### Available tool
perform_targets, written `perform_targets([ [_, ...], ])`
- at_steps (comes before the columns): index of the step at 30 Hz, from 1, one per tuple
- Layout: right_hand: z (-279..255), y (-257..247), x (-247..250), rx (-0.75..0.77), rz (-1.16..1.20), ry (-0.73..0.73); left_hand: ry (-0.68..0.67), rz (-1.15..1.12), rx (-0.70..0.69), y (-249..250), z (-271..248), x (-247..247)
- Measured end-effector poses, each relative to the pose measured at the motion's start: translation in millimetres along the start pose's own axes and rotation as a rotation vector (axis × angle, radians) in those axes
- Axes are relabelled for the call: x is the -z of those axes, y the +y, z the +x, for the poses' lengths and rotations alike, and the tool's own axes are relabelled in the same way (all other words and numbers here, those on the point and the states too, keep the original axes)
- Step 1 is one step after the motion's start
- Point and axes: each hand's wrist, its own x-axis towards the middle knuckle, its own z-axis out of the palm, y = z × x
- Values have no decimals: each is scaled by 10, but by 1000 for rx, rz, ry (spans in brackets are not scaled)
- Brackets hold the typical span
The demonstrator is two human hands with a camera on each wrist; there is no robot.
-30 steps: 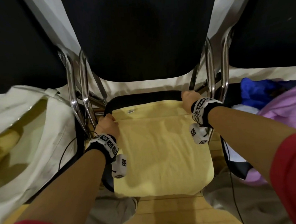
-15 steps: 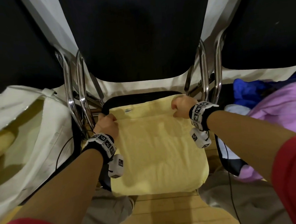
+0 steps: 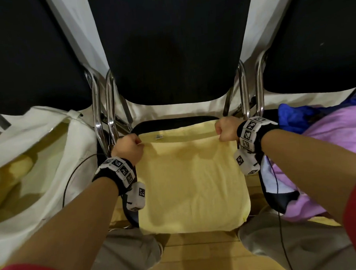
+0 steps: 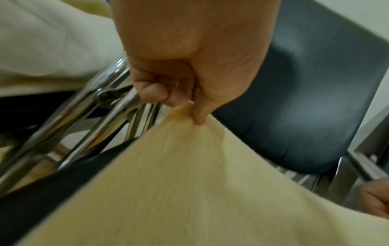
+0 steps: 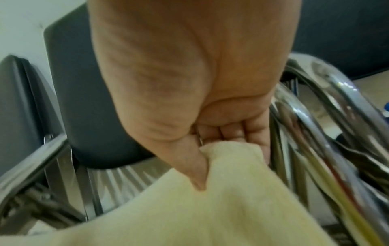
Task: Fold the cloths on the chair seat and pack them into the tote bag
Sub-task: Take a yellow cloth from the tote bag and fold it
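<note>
Three black padded chairs with chrome tube frames [image 3: 169, 46] in a row, seen from above in the head view. On the left chair, a large cream canvas tote bag [image 3: 36, 163], mouth open toward the camera, with pale yellow fabric [image 3: 14, 174] visible inside. On the right chair, a heap of lilac cloth [image 3: 334, 139] with deep blue cloth [image 3: 295, 116] behind it, both lying apart from the middle seat. On the black seat of the middle chair [image 3: 172, 122], a pale yellow soft cloth [image 3: 192, 187] spread nearly flat, covering almost the whole seat, front edge hanging a little over the seat front, a small grey label near the back edge. Far portion of this cloth raised off the seat and doubled toward the camera, stretched between both hands. Left hand [image 3: 128, 148] closed into a fist at the far left corner of the cloth, thumb [image 4: 197, 114] pressing the fabric against the curled fingers. Right hand [image 3: 226, 128] likewise closed at the far right corner, fabric bunched between thumb [image 5: 197, 173] and curled fingers [image 5: 231, 133]. On both wrists, black bands with white marker blocks [image 3: 121, 173].
</note>
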Motion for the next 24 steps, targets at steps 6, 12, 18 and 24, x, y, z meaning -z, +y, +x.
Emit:
perform_targets([
  [6, 104, -9, 336, -57, -73, 198, 93, -48, 5, 193, 156, 204],
  [12, 276, 11, 33, -162, -48, 151, 6, -36, 53, 133, 250, -106],
  [18, 485, 12, 10, -201, -39, 248, 47, -46, 89, 177, 410, -219],
  [24, 611, 32, -163, -259, -49, 172, 8, -64, 121, 107, 509, -389],
])
